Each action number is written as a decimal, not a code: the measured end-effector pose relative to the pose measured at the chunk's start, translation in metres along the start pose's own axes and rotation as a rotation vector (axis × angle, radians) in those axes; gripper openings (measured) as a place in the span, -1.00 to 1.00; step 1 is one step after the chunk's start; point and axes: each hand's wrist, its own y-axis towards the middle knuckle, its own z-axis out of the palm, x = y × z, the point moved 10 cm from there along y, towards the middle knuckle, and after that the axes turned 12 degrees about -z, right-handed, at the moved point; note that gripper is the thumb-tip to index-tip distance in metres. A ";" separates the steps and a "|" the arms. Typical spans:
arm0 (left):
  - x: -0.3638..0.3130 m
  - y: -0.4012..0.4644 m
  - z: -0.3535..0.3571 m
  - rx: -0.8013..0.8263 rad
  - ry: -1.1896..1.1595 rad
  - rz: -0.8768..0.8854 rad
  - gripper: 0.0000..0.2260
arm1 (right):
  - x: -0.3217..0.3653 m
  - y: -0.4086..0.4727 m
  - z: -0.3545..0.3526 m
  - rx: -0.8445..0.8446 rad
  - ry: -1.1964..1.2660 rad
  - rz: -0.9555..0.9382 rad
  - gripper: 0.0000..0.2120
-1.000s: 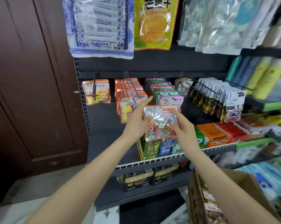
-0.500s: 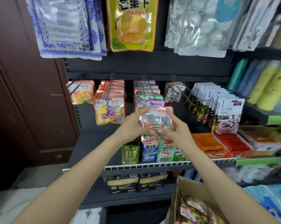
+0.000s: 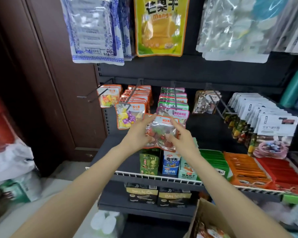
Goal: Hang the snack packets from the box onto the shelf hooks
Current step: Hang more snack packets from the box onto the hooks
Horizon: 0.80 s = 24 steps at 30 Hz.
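Observation:
An orange-edged clear snack packet (image 3: 159, 131) with red sweets inside is held up in front of the middle shelf hooks. My left hand (image 3: 138, 134) holds its left edge and my right hand (image 3: 180, 138) holds its right side, the forefinger raised over the packet's front. Behind it hang rows of packets: an orange-edged row (image 3: 133, 107) on one hook and a pink and green row (image 3: 174, 103) on the hook (image 3: 175, 95) directly beyond. The cardboard box (image 3: 204, 219) with more packets sits at the bottom right.
A nearly bare hook (image 3: 100, 93) with one orange packet (image 3: 108, 97) sticks out at the left. Large bags, among them a yellow mango bag (image 3: 159, 26), hang above. Small cartons stand behind a white wire rail (image 3: 155, 177). A brown door (image 3: 47, 83) is at the left.
The view has swung left and down. Both hands have carried the packet a little up and closer to the pink and green row, and my right forefinger has lifted off the packet.

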 end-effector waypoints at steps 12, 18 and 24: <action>0.090 0.019 -0.076 -0.164 0.005 -0.113 -0.26 | 0.019 0.058 0.104 0.112 -0.140 -0.068 -0.50; 0.100 0.031 -0.079 -0.146 -0.001 -0.075 -0.26 | 0.012 0.065 0.115 0.070 -0.198 -0.047 -0.50; 0.100 0.039 -0.073 -0.126 0.075 -0.115 -0.30 | 0.013 0.069 0.113 -0.012 -0.444 -0.079 -0.44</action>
